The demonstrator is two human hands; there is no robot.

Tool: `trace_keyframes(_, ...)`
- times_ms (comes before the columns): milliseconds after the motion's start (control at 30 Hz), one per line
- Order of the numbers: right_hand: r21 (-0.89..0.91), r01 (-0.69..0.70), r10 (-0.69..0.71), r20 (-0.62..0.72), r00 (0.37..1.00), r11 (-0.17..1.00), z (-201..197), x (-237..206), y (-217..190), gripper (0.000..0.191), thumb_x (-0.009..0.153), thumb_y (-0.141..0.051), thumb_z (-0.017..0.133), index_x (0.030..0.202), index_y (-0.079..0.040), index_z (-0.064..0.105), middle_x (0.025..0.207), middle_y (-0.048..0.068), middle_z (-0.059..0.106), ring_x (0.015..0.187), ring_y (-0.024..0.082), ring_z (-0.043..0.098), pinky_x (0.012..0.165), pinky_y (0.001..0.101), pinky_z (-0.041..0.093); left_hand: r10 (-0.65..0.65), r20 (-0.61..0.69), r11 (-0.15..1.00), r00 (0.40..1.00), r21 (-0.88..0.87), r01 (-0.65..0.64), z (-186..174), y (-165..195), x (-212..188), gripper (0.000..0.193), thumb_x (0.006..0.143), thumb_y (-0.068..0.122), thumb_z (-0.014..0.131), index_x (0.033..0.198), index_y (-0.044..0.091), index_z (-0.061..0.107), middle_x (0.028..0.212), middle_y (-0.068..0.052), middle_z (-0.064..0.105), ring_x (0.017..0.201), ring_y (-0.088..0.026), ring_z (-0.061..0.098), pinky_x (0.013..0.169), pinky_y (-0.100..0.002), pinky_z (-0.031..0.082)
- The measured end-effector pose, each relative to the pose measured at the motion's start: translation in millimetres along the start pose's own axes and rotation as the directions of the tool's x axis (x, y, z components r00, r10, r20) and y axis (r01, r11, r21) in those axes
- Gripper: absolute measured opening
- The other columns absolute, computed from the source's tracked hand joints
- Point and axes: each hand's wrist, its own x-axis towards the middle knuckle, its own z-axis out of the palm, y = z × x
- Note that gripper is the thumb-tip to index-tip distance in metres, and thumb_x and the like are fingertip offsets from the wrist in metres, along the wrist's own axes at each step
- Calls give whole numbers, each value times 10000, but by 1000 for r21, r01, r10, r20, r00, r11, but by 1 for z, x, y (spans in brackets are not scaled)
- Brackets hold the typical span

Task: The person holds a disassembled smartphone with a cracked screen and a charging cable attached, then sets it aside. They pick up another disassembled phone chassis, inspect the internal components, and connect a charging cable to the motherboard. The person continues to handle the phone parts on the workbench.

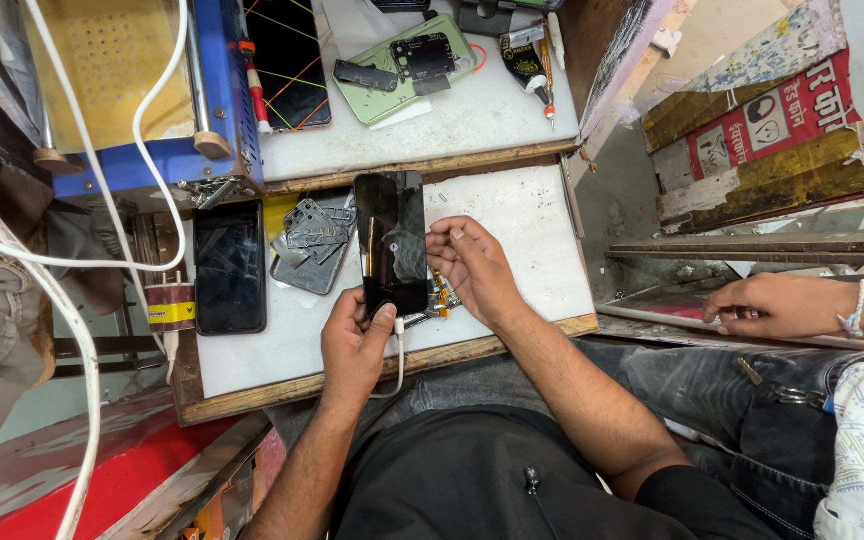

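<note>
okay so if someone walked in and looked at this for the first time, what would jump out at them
First, the black phone held upright at the centre of the white board, the left hand gripping its bottom end where a white cable plugs in, the right hand at its right edge. Next, a second dark phone lies flat to the left, beside a grey phone frame.

From up here I see my own two bare arms — no sleeves below the elbow, no watch, no rings on the left hand [352,345] or the right hand [474,268]. My top is plain black, short-sleeved, its hem edge showing at the right upper arm. A small dark clip with a thin cord hangs at the chest — below it, grey-black trousers.
</note>
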Motion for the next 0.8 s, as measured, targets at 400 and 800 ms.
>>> trace_keyframes(400, 54, 87, -85, -46, 995, 995, -5, -5, 3, 224, 1105, -198, 466, 1204, -25, 569, 1123, 147, 674, 1107, 219, 674, 1049, 406, 566, 9, 6, 999, 1000, -32, -9, 0, -3, 0, 226, 999, 114, 676, 1166, -25, 615, 959, -51, 712, 851, -77, 650, 755, -226, 537)
trace_keyframes(800, -981, 78, -96, 62, 993, 175, 22, -36, -47, 147, 921, -184, 686, 1021, -93, 744, 924, 84, 745, 704, 231, 702, 657, 369, 572, 9, 23, 996, 1000, -89, -7, -1, -4, 1, 218, 1003, 97, 669, 1170, -26, 605, 981, -38, 704, 862, -69, 632, 773, -221, 522)
